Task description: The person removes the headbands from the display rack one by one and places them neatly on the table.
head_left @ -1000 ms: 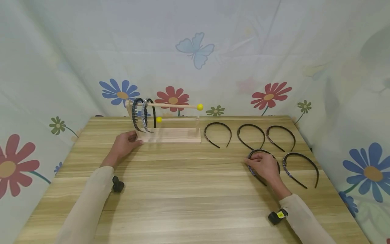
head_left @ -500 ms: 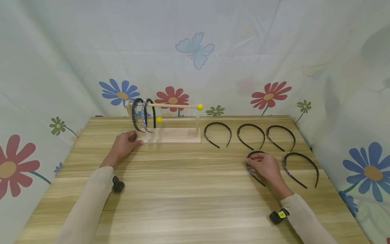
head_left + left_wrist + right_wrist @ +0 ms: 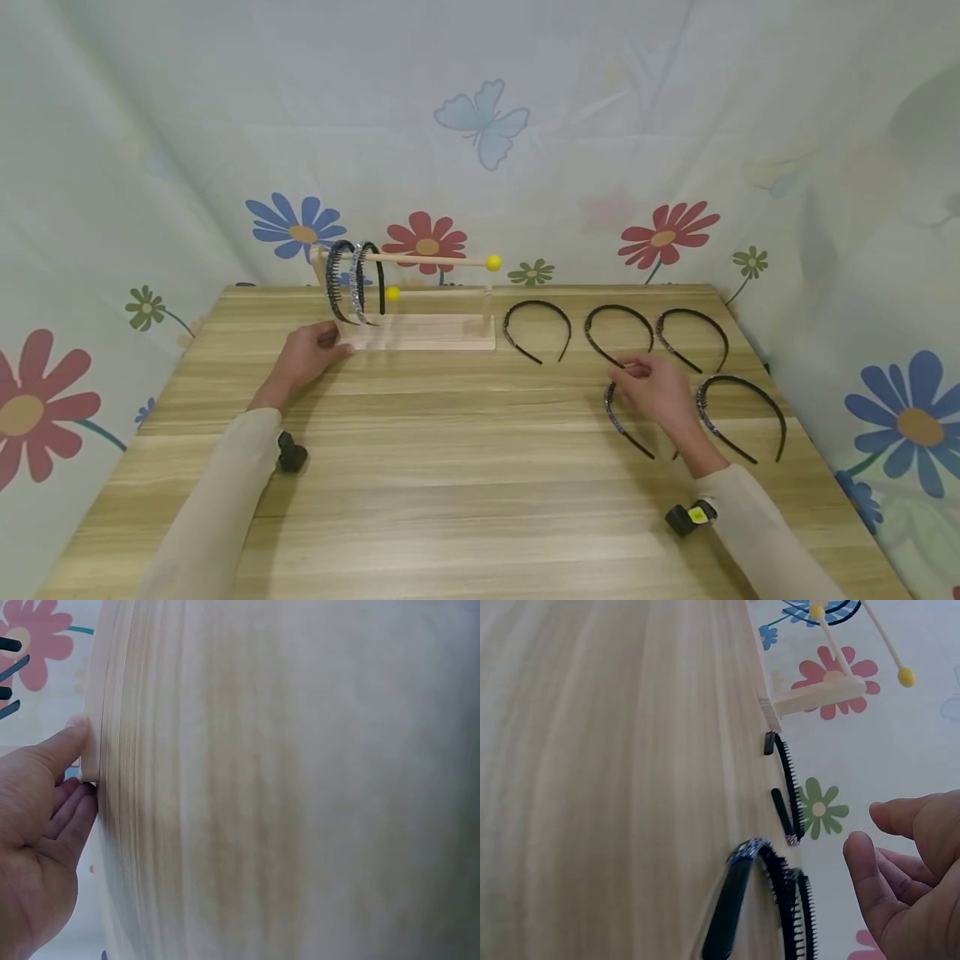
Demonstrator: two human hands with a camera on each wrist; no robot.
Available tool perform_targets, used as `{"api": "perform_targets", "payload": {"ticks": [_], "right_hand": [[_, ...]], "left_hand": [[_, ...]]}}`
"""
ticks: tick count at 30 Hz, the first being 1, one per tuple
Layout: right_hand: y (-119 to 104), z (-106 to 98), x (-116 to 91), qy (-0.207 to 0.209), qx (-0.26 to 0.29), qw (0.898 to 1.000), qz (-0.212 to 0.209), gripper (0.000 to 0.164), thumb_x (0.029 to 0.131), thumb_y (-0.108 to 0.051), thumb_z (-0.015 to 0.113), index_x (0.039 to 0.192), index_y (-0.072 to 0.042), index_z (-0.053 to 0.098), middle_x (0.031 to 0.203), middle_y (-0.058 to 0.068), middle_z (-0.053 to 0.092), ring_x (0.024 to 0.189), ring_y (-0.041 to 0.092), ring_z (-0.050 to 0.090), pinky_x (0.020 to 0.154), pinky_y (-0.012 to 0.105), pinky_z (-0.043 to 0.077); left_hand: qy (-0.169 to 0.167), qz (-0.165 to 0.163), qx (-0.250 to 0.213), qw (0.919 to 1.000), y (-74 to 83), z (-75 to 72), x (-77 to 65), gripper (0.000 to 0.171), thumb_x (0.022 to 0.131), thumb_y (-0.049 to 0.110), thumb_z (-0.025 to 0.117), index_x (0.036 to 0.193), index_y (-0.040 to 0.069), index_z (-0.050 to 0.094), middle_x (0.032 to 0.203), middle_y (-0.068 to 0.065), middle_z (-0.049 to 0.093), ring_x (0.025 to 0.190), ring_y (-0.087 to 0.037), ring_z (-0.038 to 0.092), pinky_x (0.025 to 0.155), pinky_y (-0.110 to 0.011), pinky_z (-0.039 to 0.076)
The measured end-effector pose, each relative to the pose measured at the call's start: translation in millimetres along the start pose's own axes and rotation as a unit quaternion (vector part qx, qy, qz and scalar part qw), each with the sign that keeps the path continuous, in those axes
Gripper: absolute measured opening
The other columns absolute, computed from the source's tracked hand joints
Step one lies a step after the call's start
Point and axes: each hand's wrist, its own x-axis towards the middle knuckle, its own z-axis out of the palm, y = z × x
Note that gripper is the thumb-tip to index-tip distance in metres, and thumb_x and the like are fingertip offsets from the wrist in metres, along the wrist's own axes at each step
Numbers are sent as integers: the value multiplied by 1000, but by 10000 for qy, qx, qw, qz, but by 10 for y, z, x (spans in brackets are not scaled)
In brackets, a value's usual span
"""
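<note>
My left hand (image 3: 306,354) pinches the left end of a wooden headband stand (image 3: 423,332); in the left wrist view the thumb lies on the base's edge and the fingers curl at its end. A dark toothed headband (image 3: 332,287) and a silvery sparkly headband (image 3: 356,287) hang on the stand's upper rod. My right hand (image 3: 658,396) hovers over a black headband with a glittery side (image 3: 621,427) on the table, partly hiding it. In the right wrist view, thumb and fingers of that hand (image 3: 922,877) stand apart with nothing between them.
Black headbands lie in a back row, at its left (image 3: 537,303), middle (image 3: 618,308) and right (image 3: 693,312). Another headband (image 3: 742,380) lies at the front right. The stand's rods end in yellow balls (image 3: 492,263). A flowered cloth (image 3: 570,183) hangs behind the wooden table (image 3: 450,483).
My right hand pinched the front headband, which shifted slightly left and lay down; the fingers have now let go and risen away from it. My left hand has stayed at the stand.
</note>
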Motion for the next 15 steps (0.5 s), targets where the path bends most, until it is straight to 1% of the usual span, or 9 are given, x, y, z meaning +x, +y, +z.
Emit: {"api": "perform_targets", "payload": {"ticks": [3,5,10,15], "right_hand": [[-78,24,45,129,87,9994,-323,46,99,-37,70,127,-2,69,100,16,76,82,27,74,61,28,58],[-139,48,76,240,131,9984,-500,41,98,-34,71,125,-3,71,100,15,76,83,26,73,61,27,59],[-323,110,163,317,365,9961,-737,40,98,-36,71,124,-6,72,102,13,76,83,23,73,61,25,59],[-554,169,248,361,630,9933,-902,41,98,-38,71,123,-6,73,103,13,76,85,24,71,62,24,59]], "left_hand": [[8,-2,11,10000,9,5,-4,69,99,32,71,149,-6,45,146,-26,53,132,-41,56,110,-55,46],[12,-11,23,10000,11,9,-4,68,99,32,71,149,-6,45,146,-25,53,132,-41,56,110,-55,46],[15,12,34,10000,-3,4,-2,67,99,31,70,150,-5,46,146,-25,54,131,-41,57,109,-55,47],[-1,4,43,10000,-19,0,1,68,99,32,70,150,-6,45,146,-26,53,131,-42,56,110,-56,46]]}}
